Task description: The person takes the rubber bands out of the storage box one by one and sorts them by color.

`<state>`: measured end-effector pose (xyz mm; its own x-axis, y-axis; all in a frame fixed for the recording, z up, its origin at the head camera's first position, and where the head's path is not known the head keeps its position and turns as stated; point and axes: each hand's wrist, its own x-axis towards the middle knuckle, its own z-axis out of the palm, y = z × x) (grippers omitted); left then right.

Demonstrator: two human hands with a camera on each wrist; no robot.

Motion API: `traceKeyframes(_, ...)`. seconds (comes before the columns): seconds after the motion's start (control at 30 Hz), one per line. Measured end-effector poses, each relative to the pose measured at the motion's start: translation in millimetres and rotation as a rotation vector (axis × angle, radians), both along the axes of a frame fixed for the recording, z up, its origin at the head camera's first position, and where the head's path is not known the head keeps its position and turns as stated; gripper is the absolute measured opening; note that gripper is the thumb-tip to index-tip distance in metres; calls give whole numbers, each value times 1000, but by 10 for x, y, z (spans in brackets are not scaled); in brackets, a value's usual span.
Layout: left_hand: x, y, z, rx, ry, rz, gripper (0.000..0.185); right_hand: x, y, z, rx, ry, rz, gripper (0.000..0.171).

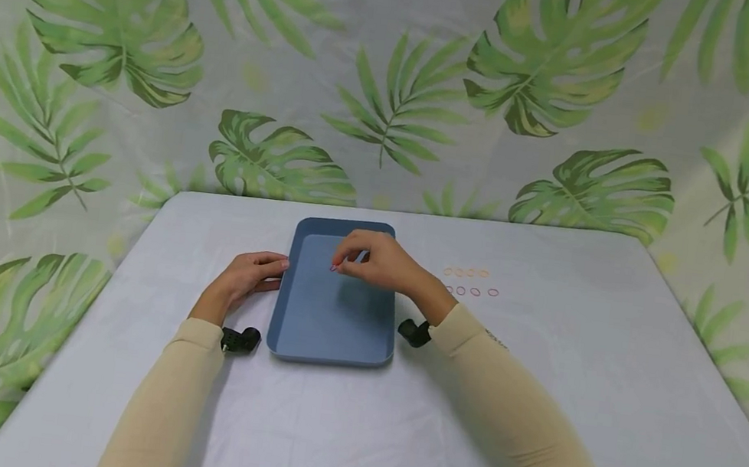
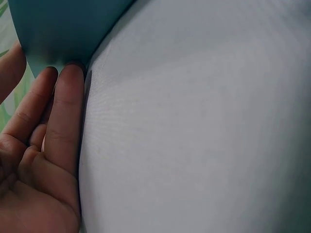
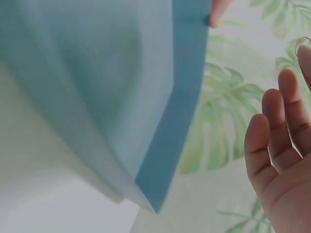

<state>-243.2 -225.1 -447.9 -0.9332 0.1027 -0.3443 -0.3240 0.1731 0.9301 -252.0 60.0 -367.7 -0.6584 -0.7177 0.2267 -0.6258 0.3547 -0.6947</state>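
A blue rectangular tray (image 1: 335,337) lies on the white table. At its left rim is my left hand (image 1: 250,277); the left wrist view has its straight fingers (image 2: 65,116) against the tray's outer wall (image 2: 63,29), the thumb at the rim. Over the tray, my right hand (image 1: 375,259) pinches a small red rubber band (image 1: 333,267) between thumb and fingertips. Part of that thin loop shows at the right edge of the right wrist view, where the other fingers (image 3: 277,121) are loosely extended.
Right of the tray lie a row of small orange bands (image 1: 470,273) and, nearer, a row of red bands (image 1: 475,292). Some dark small loops (image 1: 496,339) are partly hidden by the right sleeve. A leaf-patterned cloth (image 1: 388,112) hangs behind the table.
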Motion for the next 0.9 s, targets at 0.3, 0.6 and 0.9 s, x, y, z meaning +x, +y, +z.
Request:
traceKeyframes(0.3, -6, -21, 21, 3, 11, -15, 54, 64, 542, 148, -83, -4, -49, 7)
traceKeyframes(0.6, -9, 3, -16, 22, 5, -7, 52, 166, 1246, 150, -4, 79, -225, 6)
traceKeyframes(0.9, 3, -20, -13, 1, 9, -16, 54, 305, 1826, 19, 42, 104, -361, 7)
